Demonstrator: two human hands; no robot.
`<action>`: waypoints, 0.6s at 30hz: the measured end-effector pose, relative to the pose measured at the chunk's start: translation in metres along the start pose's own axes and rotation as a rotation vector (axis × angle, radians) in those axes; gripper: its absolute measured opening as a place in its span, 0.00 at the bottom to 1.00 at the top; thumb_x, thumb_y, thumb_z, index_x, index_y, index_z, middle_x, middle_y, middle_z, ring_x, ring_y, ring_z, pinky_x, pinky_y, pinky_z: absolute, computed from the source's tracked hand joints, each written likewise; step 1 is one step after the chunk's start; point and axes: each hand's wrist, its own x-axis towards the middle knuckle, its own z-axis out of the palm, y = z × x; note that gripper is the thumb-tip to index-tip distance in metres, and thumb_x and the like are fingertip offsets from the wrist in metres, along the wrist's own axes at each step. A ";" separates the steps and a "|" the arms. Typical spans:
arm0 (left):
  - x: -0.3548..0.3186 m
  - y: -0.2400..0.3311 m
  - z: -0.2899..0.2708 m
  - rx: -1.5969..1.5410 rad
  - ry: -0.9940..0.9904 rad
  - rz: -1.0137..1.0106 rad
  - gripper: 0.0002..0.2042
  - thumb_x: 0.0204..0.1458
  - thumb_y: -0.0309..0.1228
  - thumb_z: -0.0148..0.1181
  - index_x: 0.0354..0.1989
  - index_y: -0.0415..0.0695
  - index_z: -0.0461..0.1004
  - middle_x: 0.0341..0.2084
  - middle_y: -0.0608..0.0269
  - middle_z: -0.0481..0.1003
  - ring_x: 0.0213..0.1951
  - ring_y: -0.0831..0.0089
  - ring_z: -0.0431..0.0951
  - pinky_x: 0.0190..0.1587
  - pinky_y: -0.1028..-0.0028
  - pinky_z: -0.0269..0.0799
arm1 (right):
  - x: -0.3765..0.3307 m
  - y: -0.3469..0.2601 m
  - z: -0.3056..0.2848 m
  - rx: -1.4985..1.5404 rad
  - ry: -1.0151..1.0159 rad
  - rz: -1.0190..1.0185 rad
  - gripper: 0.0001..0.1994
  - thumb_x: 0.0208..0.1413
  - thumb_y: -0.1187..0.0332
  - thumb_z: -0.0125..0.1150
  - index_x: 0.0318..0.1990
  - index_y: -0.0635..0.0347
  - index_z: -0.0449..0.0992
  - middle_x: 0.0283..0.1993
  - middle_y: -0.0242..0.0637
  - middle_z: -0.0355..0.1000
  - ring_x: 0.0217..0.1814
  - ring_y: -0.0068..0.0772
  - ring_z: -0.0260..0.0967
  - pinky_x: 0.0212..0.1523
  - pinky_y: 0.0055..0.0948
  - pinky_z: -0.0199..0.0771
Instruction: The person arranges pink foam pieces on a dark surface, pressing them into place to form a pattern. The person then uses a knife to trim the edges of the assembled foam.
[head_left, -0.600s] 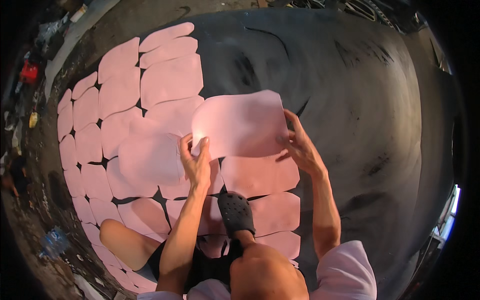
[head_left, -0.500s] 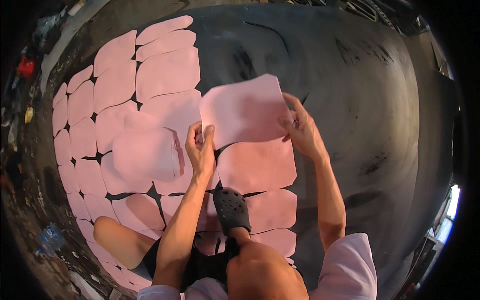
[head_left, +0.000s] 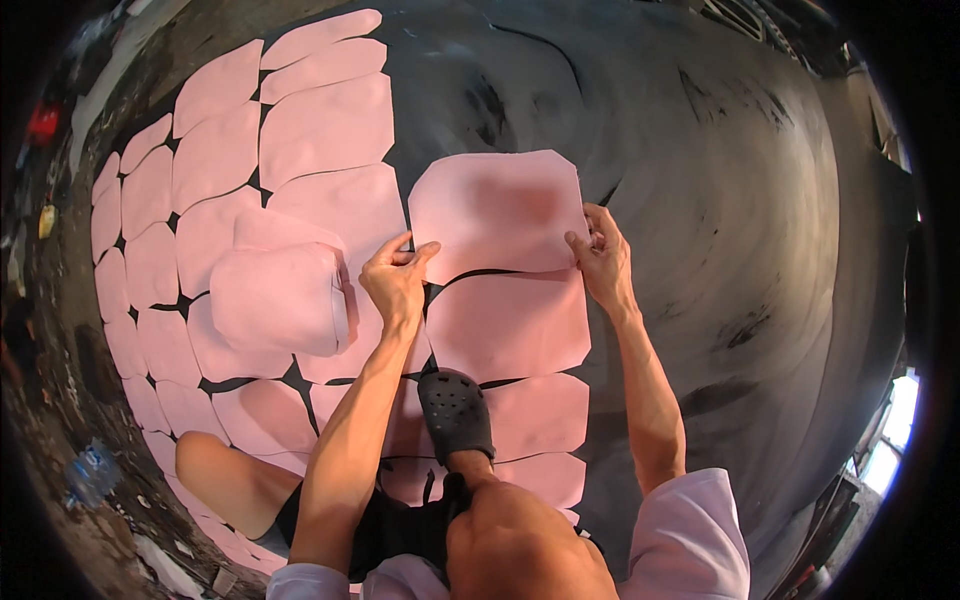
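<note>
A flat pink sheet with clipped corners point(head_left: 497, 212) lies at the top of a column of like sheets on a dark, smeared floor point(head_left: 720, 200), its lower edge just above the next pink sheet down point(head_left: 510, 325), with a thin black gap between the two. The left hand point(head_left: 397, 282) pinches the sheet's lower left corner between thumb and fingers; the right hand point(head_left: 603, 260) grips its lower right edge the same way. The step in hand looks like setting this sheet into line with its neighbours. The next move would call for lowering both corners evenly and keeping the gaps narrow without overlap. To the left, a loose stack of pink sheets point(head_left: 280, 298) rests on the laid rows point(head_left: 200, 200). A dark perforated clog point(head_left: 455, 412) stands on the sheets below.
</note>
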 end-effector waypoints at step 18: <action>0.001 -0.010 -0.003 0.185 -0.063 0.146 0.24 0.55 0.32 0.84 0.56 0.35 0.83 0.21 0.63 0.78 0.23 0.77 0.76 0.29 0.71 0.73 | 0.017 0.004 0.004 -0.096 0.034 0.013 0.25 0.60 0.69 0.74 0.65 0.57 0.79 0.42 0.35 0.78 0.30 0.25 0.70 0.37 0.31 0.75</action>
